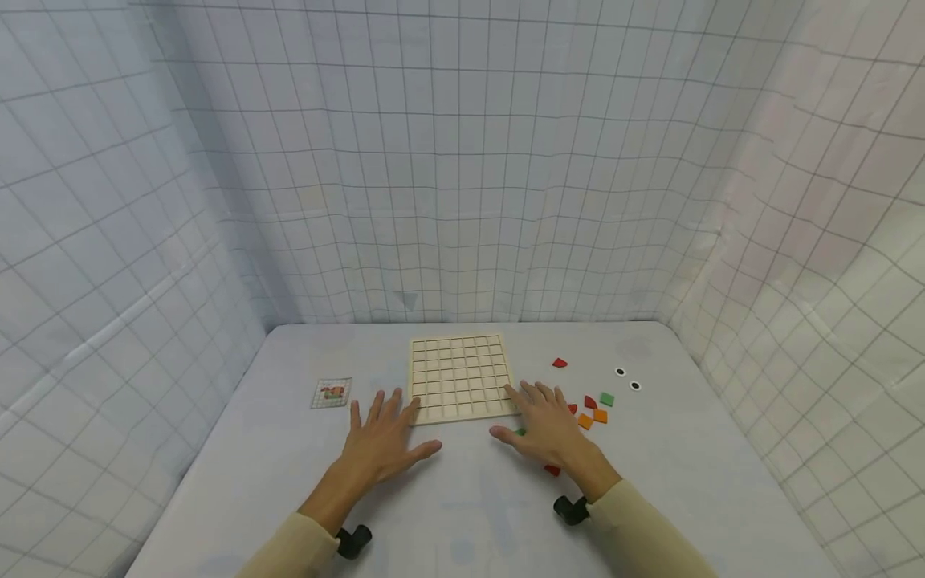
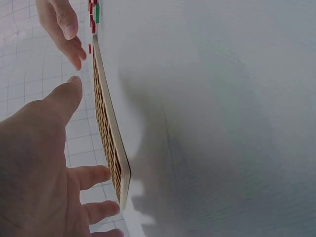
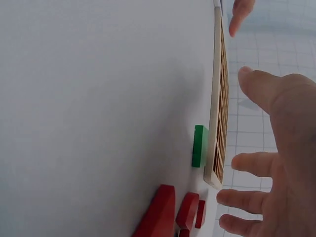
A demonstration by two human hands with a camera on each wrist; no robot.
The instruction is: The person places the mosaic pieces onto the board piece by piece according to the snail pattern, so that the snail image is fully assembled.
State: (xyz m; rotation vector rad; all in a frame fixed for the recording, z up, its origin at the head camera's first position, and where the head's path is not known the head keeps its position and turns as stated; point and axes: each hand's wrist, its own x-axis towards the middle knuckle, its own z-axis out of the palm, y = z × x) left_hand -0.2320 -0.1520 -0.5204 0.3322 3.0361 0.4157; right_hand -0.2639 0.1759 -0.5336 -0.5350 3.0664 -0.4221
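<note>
A pale wooden grid board (image 1: 462, 373) with rows of square compartments lies flat on the white table. My left hand (image 1: 381, 440) is spread over the board's near left corner, fingers straight and apart. My right hand (image 1: 545, 424) spreads likewise at its near right corner, holding nothing. In the right wrist view, a green piece (image 3: 199, 146) lies against the board's near edge, below the right hand. Red pieces (image 3: 158, 212) lie close by, and one red piece (image 1: 552, 470) shows beside the right wrist. Whether the fingertips touch the board, I cannot tell.
Left of the board lies a small picture card (image 1: 332, 392) with a coloured design on a grid. To the right are orange squares (image 1: 585, 421), a green square (image 1: 607, 399), red quarter-round pieces (image 1: 560, 363) and white discs with black centres (image 1: 620, 372). Grid-lined curtains (image 1: 462, 160) enclose the table.
</note>
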